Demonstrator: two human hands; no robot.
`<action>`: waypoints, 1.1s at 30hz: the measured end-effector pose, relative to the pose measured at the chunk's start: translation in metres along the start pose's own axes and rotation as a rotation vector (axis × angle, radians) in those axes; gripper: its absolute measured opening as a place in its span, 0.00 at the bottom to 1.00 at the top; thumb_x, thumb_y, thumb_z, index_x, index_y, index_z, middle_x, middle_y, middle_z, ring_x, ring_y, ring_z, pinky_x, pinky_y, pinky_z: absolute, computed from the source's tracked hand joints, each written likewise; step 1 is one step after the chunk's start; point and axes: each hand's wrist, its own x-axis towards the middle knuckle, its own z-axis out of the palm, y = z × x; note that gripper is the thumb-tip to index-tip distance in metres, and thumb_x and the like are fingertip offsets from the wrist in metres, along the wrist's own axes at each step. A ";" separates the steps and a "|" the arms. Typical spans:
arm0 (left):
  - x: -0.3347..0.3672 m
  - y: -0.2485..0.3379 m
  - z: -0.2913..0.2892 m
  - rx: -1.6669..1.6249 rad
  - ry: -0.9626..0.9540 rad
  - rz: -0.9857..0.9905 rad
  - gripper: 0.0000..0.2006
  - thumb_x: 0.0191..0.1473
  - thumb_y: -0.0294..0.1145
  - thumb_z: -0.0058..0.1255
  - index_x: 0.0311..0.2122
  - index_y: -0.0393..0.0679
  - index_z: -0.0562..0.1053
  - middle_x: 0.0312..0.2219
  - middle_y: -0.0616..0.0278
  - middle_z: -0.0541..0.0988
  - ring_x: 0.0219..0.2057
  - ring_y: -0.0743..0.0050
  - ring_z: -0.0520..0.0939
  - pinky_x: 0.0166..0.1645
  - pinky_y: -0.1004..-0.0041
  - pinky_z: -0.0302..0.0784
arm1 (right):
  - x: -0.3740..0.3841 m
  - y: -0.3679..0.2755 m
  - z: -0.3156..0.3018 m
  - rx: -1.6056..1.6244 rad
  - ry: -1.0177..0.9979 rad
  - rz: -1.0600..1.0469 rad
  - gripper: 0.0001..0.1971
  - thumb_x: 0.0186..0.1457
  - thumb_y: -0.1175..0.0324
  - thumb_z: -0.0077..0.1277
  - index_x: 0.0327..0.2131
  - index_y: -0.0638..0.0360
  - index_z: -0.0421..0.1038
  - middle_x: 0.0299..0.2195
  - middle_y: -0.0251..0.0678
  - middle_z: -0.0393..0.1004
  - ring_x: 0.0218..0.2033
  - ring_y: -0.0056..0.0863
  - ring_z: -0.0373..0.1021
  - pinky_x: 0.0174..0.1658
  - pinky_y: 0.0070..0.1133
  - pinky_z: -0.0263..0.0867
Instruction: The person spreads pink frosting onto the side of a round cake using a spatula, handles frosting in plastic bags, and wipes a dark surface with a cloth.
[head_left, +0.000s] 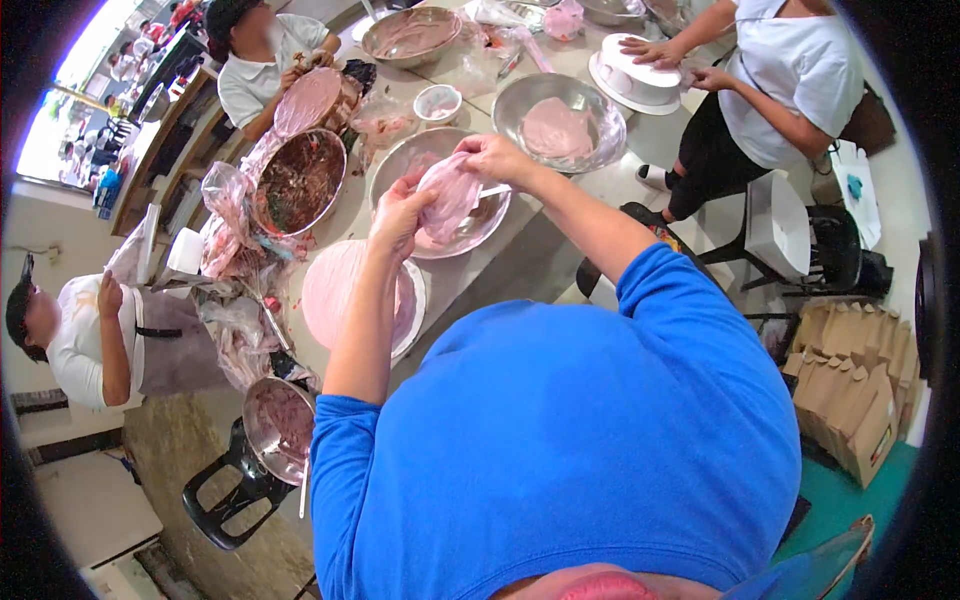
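My left hand [402, 215] is wrapped round the side of a soft, clear piping bag [452, 192] full of pink cream. The fingers of my right hand [497, 160] pinch the same bag at its upper end. Both hands hold it over a steel mixing bowl [398, 160] with pink cream in the bottom. A white-handled spatula [494, 191] leans in that bowl, partly hidden by the bag. Beside my left forearm is a round cake [335, 285] coated in smooth pink cream, on a white board; my forearm covers part of it.
A bowl with pink cream [555, 130] stands right of mine, and a chocolate-smeared bowl [300, 182] left. A white tub [437, 103] sits behind. Crumpled plastic [240, 345] lines the left edge. Co-workers stand around; one touches a white cake stand [640, 72]; another holds a pink cake [308, 100].
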 end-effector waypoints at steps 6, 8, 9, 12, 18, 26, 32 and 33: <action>0.006 -0.002 -0.008 0.367 0.111 0.122 0.17 0.41 0.23 0.50 0.41 0.34 0.68 0.29 0.62 0.75 0.26 0.79 0.73 0.32 0.81 0.69 | -0.008 -0.022 0.002 0.171 -0.160 -0.034 0.16 0.40 0.73 0.49 0.37 0.64 0.68 0.31 0.32 0.71 0.32 0.17 0.65 0.37 0.16 0.61; 0.008 0.000 -0.005 0.428 0.141 0.177 0.17 0.40 0.22 0.49 0.40 0.33 0.68 0.28 0.63 0.74 0.25 0.81 0.72 0.30 0.82 0.68 | -0.007 -0.025 0.007 0.059 -0.130 -0.054 0.16 0.39 0.74 0.50 0.37 0.64 0.67 0.30 0.32 0.71 0.31 0.16 0.65 0.36 0.15 0.61; 0.008 0.001 -0.003 0.414 0.154 0.203 0.17 0.40 0.22 0.48 0.40 0.33 0.68 0.28 0.63 0.74 0.24 0.82 0.72 0.30 0.83 0.67 | -0.007 -0.025 0.009 0.026 -0.132 -0.100 0.17 0.38 0.74 0.51 0.37 0.63 0.67 0.30 0.32 0.71 0.31 0.16 0.65 0.35 0.15 0.61; 0.010 0.004 0.001 0.392 0.171 0.250 0.18 0.39 0.22 0.48 0.41 0.32 0.67 0.27 0.63 0.74 0.24 0.82 0.72 0.29 0.83 0.67 | -0.002 -0.025 0.013 0.094 -0.092 -0.020 0.14 0.36 0.75 0.52 0.33 0.64 0.70 0.26 0.31 0.72 0.27 0.18 0.66 0.32 0.17 0.62; 0.010 0.003 0.000 0.530 0.201 0.257 0.18 0.39 0.23 0.47 0.41 0.32 0.68 0.28 0.62 0.75 0.26 0.82 0.72 0.31 0.82 0.67 | 0.000 -0.025 0.011 0.562 -0.059 0.164 0.10 0.39 0.77 0.51 0.29 0.57 0.70 0.25 0.28 0.72 0.26 0.17 0.67 0.32 0.17 0.63; 0.012 0.000 -0.003 0.624 0.199 0.212 0.12 0.41 0.27 0.50 0.34 0.35 0.71 0.25 0.64 0.74 0.25 0.80 0.72 0.32 0.80 0.66 | 0.002 -0.014 0.002 0.830 -0.017 0.355 0.08 0.43 0.75 0.50 0.30 0.53 0.68 0.26 0.28 0.72 0.26 0.21 0.69 0.34 0.25 0.64; 0.018 -0.009 -0.006 0.481 0.161 0.165 0.13 0.41 0.28 0.52 0.34 0.35 0.70 0.26 0.63 0.73 0.24 0.79 0.72 0.30 0.80 0.67 | -0.002 -0.008 -0.003 0.830 -0.067 0.348 0.08 0.45 0.73 0.48 0.32 0.53 0.68 0.26 0.27 0.71 0.26 0.20 0.68 0.32 0.22 0.63; 0.019 -0.010 -0.005 0.429 0.158 0.141 0.13 0.41 0.28 0.52 0.34 0.35 0.69 0.26 0.63 0.73 0.24 0.79 0.72 0.29 0.80 0.67 | -0.005 -0.008 -0.004 0.828 -0.072 0.342 0.08 0.45 0.73 0.48 0.32 0.53 0.68 0.26 0.27 0.71 0.26 0.20 0.68 0.31 0.21 0.62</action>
